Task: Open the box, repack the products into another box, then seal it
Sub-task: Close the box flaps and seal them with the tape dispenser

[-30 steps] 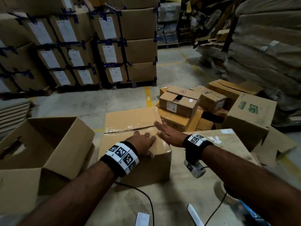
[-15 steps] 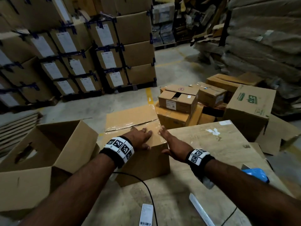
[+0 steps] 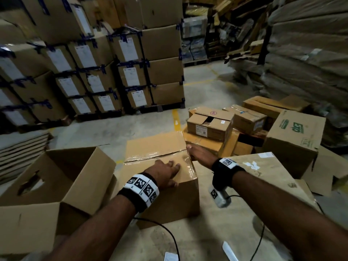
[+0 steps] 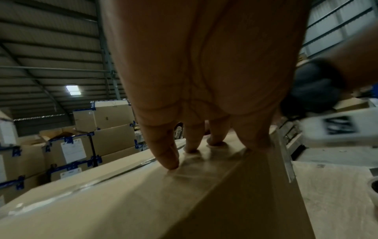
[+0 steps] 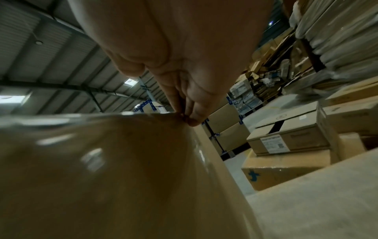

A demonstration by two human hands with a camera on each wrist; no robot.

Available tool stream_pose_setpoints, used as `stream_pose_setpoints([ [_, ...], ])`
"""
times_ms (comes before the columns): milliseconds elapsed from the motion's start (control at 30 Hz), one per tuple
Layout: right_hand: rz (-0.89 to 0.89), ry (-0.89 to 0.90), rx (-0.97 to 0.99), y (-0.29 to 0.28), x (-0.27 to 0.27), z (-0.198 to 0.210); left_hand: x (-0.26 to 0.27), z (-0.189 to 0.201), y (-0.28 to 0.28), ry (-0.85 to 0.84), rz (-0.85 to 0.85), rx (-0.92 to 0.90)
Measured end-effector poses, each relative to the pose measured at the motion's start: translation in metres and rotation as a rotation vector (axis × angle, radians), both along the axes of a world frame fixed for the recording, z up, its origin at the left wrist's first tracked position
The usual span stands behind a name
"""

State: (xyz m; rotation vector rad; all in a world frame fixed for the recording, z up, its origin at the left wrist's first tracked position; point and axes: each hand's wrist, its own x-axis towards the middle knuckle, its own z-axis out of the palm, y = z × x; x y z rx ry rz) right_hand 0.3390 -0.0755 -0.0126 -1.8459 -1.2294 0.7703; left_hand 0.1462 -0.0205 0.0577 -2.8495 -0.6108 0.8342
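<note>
- The taped brown cardboard box point(image 3: 160, 178) sits on the pale wooden table point(image 3: 263, 178) at its left far part, its flaps shut under a strip of clear glossy tape point(image 3: 156, 154) along the centre seam.
- Against half a second ago, the right hand point(image 3: 202, 154) has slid from the box's near right corner further along its right top edge; the box itself has not shifted.
- The left hand point(image 3: 163, 171) stays on the near right part of the lid, fingers point(image 4: 167, 155) spread and slightly bent, tips pressing the taped cardboard; it grasps nothing.
- The right hand lies flat against the box's right side, fingers straight and together, their tips point(image 5: 192, 119) at the top edge by the seam end; it holds nothing.
- An open empty brown cardboard box point(image 3: 56, 178) stands just left of the taped one, flaps up.
- Beyond the table lies a grey concrete floor point(image 3: 113, 129) with a yellow painted line point(image 3: 176, 119), stacked labelled brown cartons with blue corner tape point(image 3: 116, 72) at the back left, and loose small brown boxes point(image 3: 211, 123) at the right.
- The taped box's long axis runs away from the person, slightly leftward; the seam crosses it from left to right.
</note>
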Motion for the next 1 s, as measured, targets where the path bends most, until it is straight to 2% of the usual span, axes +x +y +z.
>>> stream_pose_setpoints([
  [133,-0.011,0.021,-0.068,0.033,0.011,0.031,0.002,-0.001,0.001,-0.009,-0.006,-0.021],
  [233,0.008,-0.002,-0.099,0.062,0.027,0.035,0.001,-0.002,0.001,-0.028,0.004,-0.038],
  [333,0.047,-0.112,-0.09,0.078,0.025,0.045,0.004,-0.006,0.004,-0.053,0.034,-0.049],
  [500,0.166,-0.307,-0.2,0.083,0.03,0.045,0.007,-0.01,0.009,-0.073,0.033,-0.048],
  [600,0.213,-0.507,-0.302,0.069,0.022,0.045,0.004,-0.015,0.013,-0.103,0.027,-0.056],
  [700,0.231,-0.54,-0.281,0.042,0.002,0.036,0.001,-0.017,0.017,-0.112,0.011,-0.047],
  [767,0.179,-0.586,-0.246,0.02,-0.013,0.029,-0.001,-0.016,0.019,-0.139,-0.01,-0.049],
  [867,0.157,-0.59,-0.318,-0.012,-0.038,0.024,-0.01,-0.013,0.028,-0.164,-0.031,-0.072],
  [1000,0.214,-0.609,-0.325,-0.049,-0.061,0.025,-0.035,-0.001,0.062,-0.14,0.136,-0.033],
])
